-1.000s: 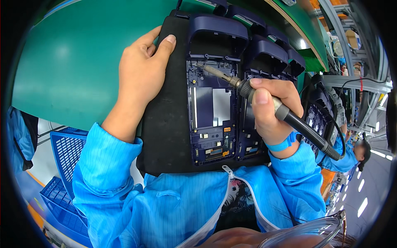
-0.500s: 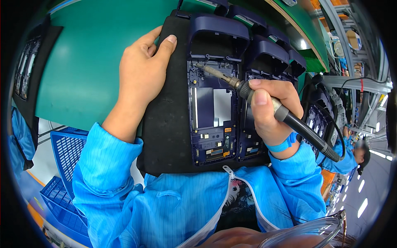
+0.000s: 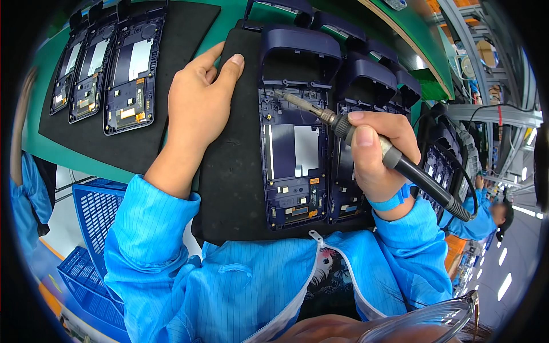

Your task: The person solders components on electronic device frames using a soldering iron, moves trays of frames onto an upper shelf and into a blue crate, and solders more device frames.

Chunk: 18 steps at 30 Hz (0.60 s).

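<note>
My right hand [image 3: 384, 150] is closed around a soldering iron [image 3: 420, 178] with a black handle and a metal barrel. Its tip touches or hovers just over the upper left part of a dark blue device housing [image 3: 281, 197], which has silver plates and small components inside. The housing lies on a black foam mat [image 3: 229, 188]; a raised dark frame [image 3: 300, 43] stands at its far end. My left hand [image 3: 200, 106] grips the mat's left edge, thumb on top and the other fingers partly hidden. A second similar housing [image 3: 346, 200] lies to the right, partly covered by my right hand.
Another black mat [image 3: 183, 34] with several similar housings [image 3: 130, 74] lies on the green table [image 3: 97, 150] at the left. A co-worker's arm [image 3: 27, 108] shows at the far left. Blue plastic baskets [image 3: 100, 214] stand lower left. The iron's cable [image 3: 470, 197] curves up at right.
The other mat with its housings has slid in from the far left toward my left hand, and a co-worker's arm now shows there. My hands and the iron have barely moved.
</note>
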Motion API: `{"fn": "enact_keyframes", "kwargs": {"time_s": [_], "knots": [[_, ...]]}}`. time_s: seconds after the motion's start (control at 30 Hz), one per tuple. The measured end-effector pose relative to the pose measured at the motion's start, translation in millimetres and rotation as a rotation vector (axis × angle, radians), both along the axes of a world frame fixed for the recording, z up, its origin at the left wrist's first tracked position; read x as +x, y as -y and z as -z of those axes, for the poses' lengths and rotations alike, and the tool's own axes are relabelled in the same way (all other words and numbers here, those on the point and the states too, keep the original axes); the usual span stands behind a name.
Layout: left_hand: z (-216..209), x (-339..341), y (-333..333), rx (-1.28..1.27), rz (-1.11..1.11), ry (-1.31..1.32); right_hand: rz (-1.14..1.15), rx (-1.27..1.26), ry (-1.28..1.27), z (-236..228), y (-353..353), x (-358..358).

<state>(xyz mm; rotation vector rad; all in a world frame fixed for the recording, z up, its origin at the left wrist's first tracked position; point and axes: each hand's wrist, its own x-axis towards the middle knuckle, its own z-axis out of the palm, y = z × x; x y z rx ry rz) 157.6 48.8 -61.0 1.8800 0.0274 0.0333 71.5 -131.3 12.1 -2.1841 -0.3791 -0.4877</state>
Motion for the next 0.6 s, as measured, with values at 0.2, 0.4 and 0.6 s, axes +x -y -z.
{"fn": "enact_keyframes", "kwargs": {"time_s": [0.2, 0.4, 0.6], "knots": [[0, 1, -1, 0.011, -0.003, -0.010, 0.005, -0.016, -0.011, 3, -2, 2], [-3, 4, 2, 0.049, -0.005, 0.003, 0.041, 0.042, -0.119, -3, 0, -1], [6, -2, -5, -0.235, 0.087, 0.044, 0.229, 0.324, 0.101, -39, 25, 1]]}}
